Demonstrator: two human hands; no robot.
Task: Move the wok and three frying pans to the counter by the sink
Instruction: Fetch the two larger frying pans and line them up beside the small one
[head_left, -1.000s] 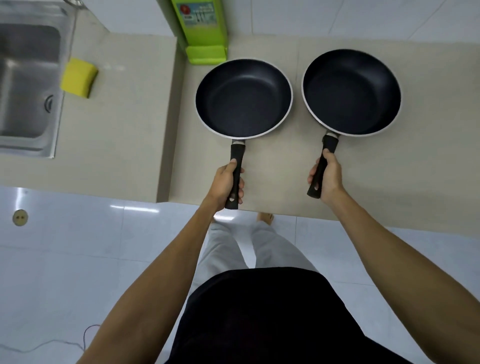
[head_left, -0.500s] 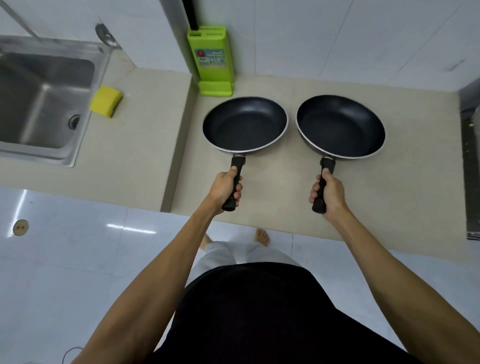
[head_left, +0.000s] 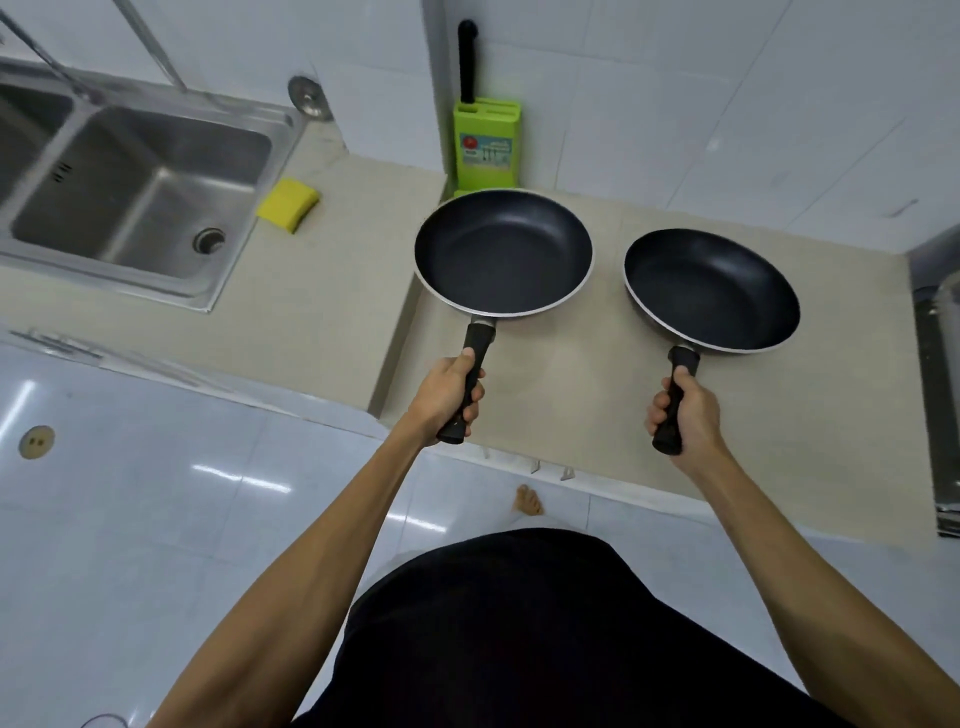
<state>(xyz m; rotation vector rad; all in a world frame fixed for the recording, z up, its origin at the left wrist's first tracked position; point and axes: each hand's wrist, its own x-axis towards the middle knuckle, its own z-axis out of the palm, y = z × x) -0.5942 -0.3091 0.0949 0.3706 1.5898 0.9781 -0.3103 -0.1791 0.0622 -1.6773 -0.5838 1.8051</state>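
Two black frying pans are held over the beige counter, one in each hand; the left pan is gripped by its black handle in the left hand, and the right pan is gripped likewise in the right hand; the pans are seen side by side and apart. A green knife block is stood against the tiled wall just behind the left pan; a yellow sponge is laid on the counter beside the steel sink, to the left of the pans.
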